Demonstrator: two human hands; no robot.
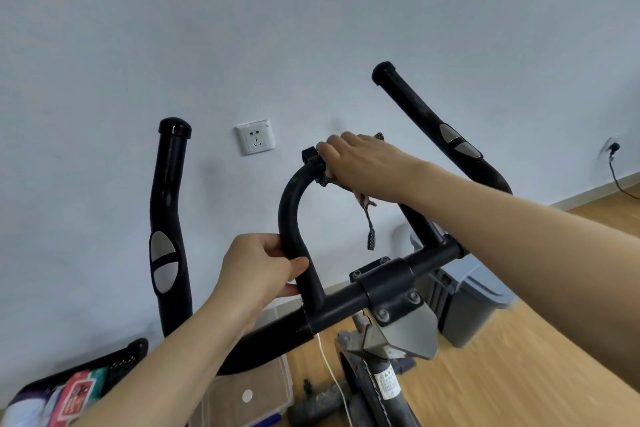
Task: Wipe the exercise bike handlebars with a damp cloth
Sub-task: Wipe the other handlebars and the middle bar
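Two horns of the handlebars (346, 308) stand clear of the cloth: left horn (169, 218) at 9 o'clock, right horn (415, 107) at 2 o'clock. Judged still to wipe. Centre loop (294, 204): wipe in hand. Right hand (363, 163) at the loop's 12 o'clock, fingers curled over the cloth (371, 238), one corner hanging toward 6. Left hand (256, 270) grips the loop at 8 o'clock. Share done: cannot tell.
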